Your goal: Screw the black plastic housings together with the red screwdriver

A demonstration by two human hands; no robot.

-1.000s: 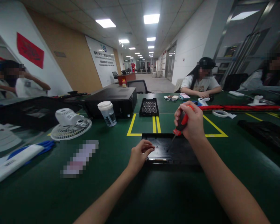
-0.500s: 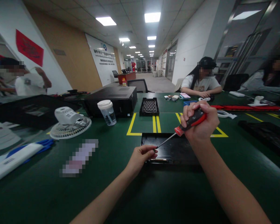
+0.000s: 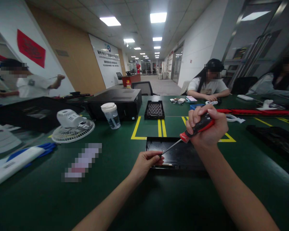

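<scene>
My right hand [image 3: 208, 126] is wrapped round the black and red handle of a screwdriver [image 3: 185, 136]. Its metal shaft slants down to the left. At the shaft's tip, the thumb and fingers of my left hand [image 3: 148, 162] are pinched together; whether they hold the tip itself or something tiny at it is too small to make out. Beneath both hands a shallow black rectangular panel [image 3: 180, 157] with raised edges lies on the green table [image 3: 125, 199]. My forearms and right hand hide part of its right side.
Beyond the panel stands a black tray of small parts [image 3: 154, 110], beside a lidded plastic cup [image 3: 111, 116] and a large black case [image 3: 115, 101]. A white fan [image 3: 72, 126] lies at left. Another black panel [image 3: 276, 141] is at right. Co-workers sit further off.
My hands and the screwdriver have hardly shifted. At far left, a co-worker's raised arm has come down and out to the right, with a thin tool in the hand.
</scene>
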